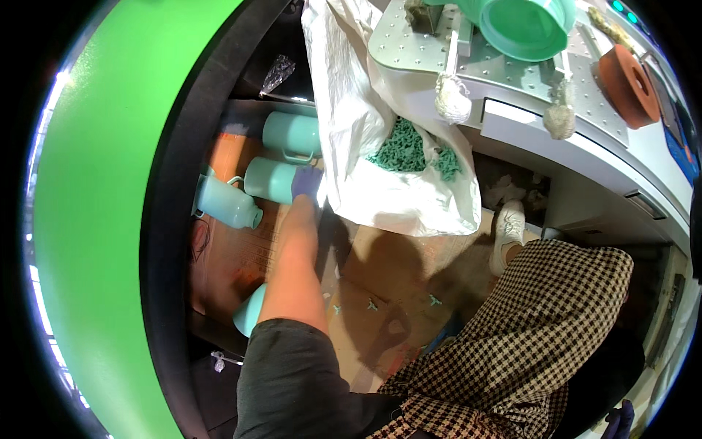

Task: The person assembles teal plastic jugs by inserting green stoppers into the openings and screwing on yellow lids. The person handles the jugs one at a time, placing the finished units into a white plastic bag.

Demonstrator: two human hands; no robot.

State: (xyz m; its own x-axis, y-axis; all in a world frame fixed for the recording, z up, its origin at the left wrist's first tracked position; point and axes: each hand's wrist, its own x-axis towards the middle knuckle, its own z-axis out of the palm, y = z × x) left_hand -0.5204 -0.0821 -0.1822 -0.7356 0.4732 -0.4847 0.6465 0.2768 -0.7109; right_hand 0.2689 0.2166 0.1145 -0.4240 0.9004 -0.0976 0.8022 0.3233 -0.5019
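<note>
My left hand (306,181), in a purple glove, is closed on the right end of a mint-green handled bottle (270,180) lying on its side; its fingertips are hidden. Just beyond lies a second mint-green bottle (291,134) with a loop handle. A third, paler bottle (228,203) rests to the left, its narrow neck pointing right. Partly covered by my forearm is another mint-green piece (250,310). At the lower right edge, my right hand (620,421) shows as a dark purple glove, apart from these things; its fingers are too dark to read.
A white sack (431,208) with green granular scraps (402,148) hangs beside the metal worktop (420,55). On the worktop stand a green container (523,33) and a brown tape roll (629,86). A green panel (110,219) curves along the left. Small green scraps dot the cardboard floor (365,282).
</note>
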